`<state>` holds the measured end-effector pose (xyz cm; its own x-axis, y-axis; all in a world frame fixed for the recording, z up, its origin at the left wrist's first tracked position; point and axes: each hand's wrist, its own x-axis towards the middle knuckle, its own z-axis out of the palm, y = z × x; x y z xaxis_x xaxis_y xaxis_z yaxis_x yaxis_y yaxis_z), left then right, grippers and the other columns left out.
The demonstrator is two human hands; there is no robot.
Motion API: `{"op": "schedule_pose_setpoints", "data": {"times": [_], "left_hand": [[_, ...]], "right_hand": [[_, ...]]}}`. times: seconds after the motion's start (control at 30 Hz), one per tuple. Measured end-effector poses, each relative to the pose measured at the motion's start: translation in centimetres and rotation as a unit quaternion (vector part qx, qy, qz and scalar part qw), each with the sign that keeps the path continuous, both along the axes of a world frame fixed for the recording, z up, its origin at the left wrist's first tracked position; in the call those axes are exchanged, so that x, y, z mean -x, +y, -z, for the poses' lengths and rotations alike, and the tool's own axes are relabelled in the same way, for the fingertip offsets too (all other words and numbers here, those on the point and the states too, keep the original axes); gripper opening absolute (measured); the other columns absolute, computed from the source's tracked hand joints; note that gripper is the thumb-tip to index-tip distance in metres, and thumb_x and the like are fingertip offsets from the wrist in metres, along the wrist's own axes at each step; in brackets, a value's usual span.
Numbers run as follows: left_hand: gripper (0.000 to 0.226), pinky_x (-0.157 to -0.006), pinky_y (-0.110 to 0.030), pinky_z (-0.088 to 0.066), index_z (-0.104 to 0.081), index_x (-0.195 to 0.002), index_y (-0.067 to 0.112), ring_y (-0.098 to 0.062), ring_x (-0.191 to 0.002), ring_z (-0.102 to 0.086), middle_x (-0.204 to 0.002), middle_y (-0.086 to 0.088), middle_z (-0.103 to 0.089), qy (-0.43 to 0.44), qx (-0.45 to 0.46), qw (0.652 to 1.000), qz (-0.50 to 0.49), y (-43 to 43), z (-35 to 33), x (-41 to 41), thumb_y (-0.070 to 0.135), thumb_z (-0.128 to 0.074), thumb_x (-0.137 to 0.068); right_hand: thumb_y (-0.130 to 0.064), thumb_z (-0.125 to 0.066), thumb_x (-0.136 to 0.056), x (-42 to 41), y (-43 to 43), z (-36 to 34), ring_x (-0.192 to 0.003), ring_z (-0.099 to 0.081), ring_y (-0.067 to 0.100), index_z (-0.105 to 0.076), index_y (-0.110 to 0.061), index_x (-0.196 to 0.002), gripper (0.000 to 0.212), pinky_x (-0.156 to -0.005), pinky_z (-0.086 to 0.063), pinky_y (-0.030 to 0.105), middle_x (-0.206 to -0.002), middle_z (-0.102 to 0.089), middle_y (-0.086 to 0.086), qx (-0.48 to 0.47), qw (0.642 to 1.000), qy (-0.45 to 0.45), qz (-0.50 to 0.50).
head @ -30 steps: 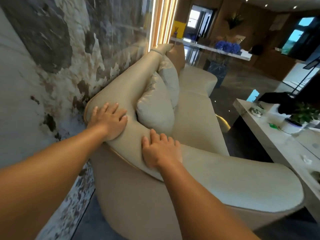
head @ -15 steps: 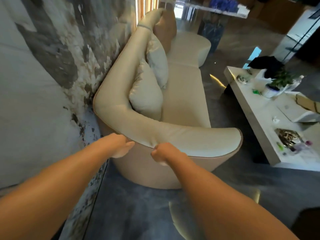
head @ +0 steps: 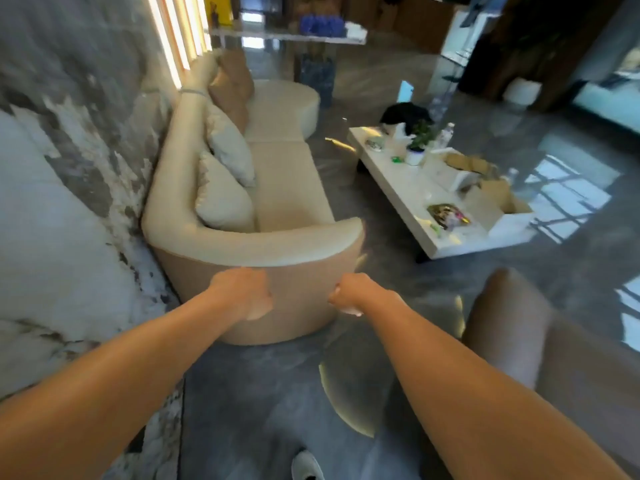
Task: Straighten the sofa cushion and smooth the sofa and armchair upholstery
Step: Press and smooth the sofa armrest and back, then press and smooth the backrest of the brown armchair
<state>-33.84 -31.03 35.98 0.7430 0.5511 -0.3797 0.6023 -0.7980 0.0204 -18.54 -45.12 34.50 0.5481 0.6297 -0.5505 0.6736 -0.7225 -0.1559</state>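
Note:
A long cream sofa (head: 287,188) runs along the marbled wall, its curved armrest (head: 263,245) nearest me. Two cream cushions (head: 221,199) (head: 230,147) lean on the backrest, with brown cushions (head: 232,84) farther along. My left hand (head: 242,292) and my right hand (head: 349,294) hover in front of the armrest's outer side, fingers curled under, holding nothing. Whether they touch the sofa is unclear because of blur. A brown armchair (head: 512,327) stands at the lower right.
A low white coffee table (head: 398,188) with a potted plant (head: 417,147), bottles, boxes and clutter stands right of the sofa. Glossy grey floor (head: 263,403) lies between me and the sofa. The marbled wall (head: 69,168) is on the left. A shoe (head: 306,465) shows below.
Both hands have left the top of the armrest, curled and dropped in front of its outer side. The view has pulled back from the sofa, bringing the armchair into sight.

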Motion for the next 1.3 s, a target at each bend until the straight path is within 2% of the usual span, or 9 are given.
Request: {"op": "schedule_pose_setpoints", "data": {"times": [0.07, 0.23, 0.37, 0.53, 0.73, 0.9, 1.03, 1.13, 1.3], "left_hand": [[0.04, -0.07, -0.036, -0.045, -0.06, -0.112, 0.014, -0.03, -0.093, -0.058, -0.11, -0.009, -0.061, 0.0, -0.019, 0.999, 0.05, -4.4, -0.8, 0.8, 0.04, -0.037, -0.092], [0.044, -0.083, -0.042, -0.049, -0.058, -0.111, 0.014, -0.033, -0.1, -0.057, -0.116, -0.011, -0.06, 0.002, 0.007, 0.988, 0.154, -16.2, -1.0, 2.3, 0.046, -0.034, -0.092], [0.04, -0.078, -0.039, -0.049, -0.056, -0.1, 0.023, -0.03, -0.099, -0.057, -0.111, -0.007, -0.061, -0.006, 0.025, 0.971, 0.237, -25.0, -1.4, 1.9, 0.053, -0.033, -0.088], [0.034, -0.064, -0.037, -0.044, -0.047, -0.085, 0.025, -0.026, -0.084, -0.056, -0.095, -0.003, -0.059, -0.03, 0.0, 0.954, 0.299, -35.7, -2.3, 0.2, 0.056, -0.035, -0.087], [0.049, -0.074, -0.037, -0.046, -0.052, -0.116, 0.029, -0.025, -0.102, -0.056, -0.114, 0.002, -0.057, -0.051, 0.024, 0.938, 0.342, -51.2, -2.9, -2.4, 0.063, -0.04, -0.083], [0.068, -0.085, -0.045, -0.048, -0.034, -0.136, 0.03, -0.026, -0.122, -0.045, -0.14, 0.002, -0.04, -0.079, 0.046, 0.914, 0.395, -61.6, -1.4, -3.9, 0.07, -0.038, -0.081], [0.079, -0.096, -0.05, -0.04, -0.019, -0.145, 0.032, -0.032, -0.136, -0.026, -0.156, 0.001, -0.017, -0.052, 0.06, 0.901, 0.426, -66.0, -0.5, -5.9, 0.07, -0.043, -0.08], [0.086, -0.102, -0.053, -0.036, -0.01, -0.148, 0.034, -0.034, -0.139, -0.018, -0.158, 0.001, -0.011, -0.018, 0.092, 0.902, 0.421, -67.7, 0.9, -7.3, 0.07, -0.047, -0.079], [0.086, -0.1, -0.055, -0.038, -0.005, -0.147, 0.038, -0.035, -0.135, -0.019, -0.157, 0.0, -0.014, -0.057, 0.098, 0.902, 0.416, -69.0, 2.9, -7.2, 0.071, -0.047, -0.079]], "right_hand": [[-0.032, -0.045, -0.096, 1.5, -5.0, -1.1, -0.121, -0.055, 0.039, -0.06, -0.004, -0.13, 0.047, -0.1, -0.048, 0.042, -0.135, -0.059, 0.019, -0.005, 0.999, -0.01, 0.032], [-0.033, -0.047, -0.093, 5.3, -18.1, -2.4, -0.122, -0.055, 0.037, -0.058, -0.009, -0.132, 0.048, -0.101, -0.049, 0.048, -0.137, -0.058, 0.014, 0.007, 0.995, -0.018, 0.096], [-0.032, -0.044, -0.094, 6.7, -30.5, -3.5, -0.131, -0.049, 0.035, -0.05, -0.012, -0.142, 0.052, -0.106, -0.046, 0.048, -0.146, -0.051, 0.01, 0.018, 0.987, -0.01, 0.159], [-0.029, -0.05, -0.093, 7.4, -47.3, -3.9, -0.13, -0.051, 0.035, -0.053, -0.014, -0.14, 0.049, -0.106, -0.046, 0.046, -0.146, -0.052, 0.012, 0.021, 0.966, -0.038, 0.253], [-0.037, -0.049, -0.093, 9.6, -64.6, -2.8, -0.144, -0.027, 0.032, -0.038, -0.03, -0.15, 0.058, -0.114, -0.029, 0.047, -0.157, -0.034, 0.005, -0.024, 0.954, -0.095, 0.284], [-0.066, -0.039, -0.093, 10.1, -71.5, -1.1, -0.152, -0.005, 0.034, -0.019, -0.043, -0.154, 0.068, -0.122, -0.005, 0.055, -0.167, -0.015, 0.003, -0.046, 0.953, -0.138, 0.265], [-0.083, -0.015, -0.084, 10.1, -75.2, 0.3, -0.152, 0.003, 0.032, -0.009, -0.05, -0.153, 0.077, -0.12, 0.005, 0.057, -0.167, -0.009, -0.001, -0.054, 0.945, -0.173, 0.273], [-0.087, -0.006, -0.08, 10.3, -76.4, 1.3, -0.151, -0.002, 0.031, -0.013, -0.053, -0.151, 0.079, -0.118, 0.005, 0.057, -0.166, -0.017, -0.003, -0.082, 0.934, -0.214, 0.275], [-0.085, -0.012, -0.084, 10.0, -78.1, 2.3, -0.15, -0.012, 0.031, -0.021, -0.053, -0.149, 0.073, -0.118, -0.003, 0.057, -0.161, -0.028, -0.002, -0.109, 0.927, -0.249, 0.26]]}}
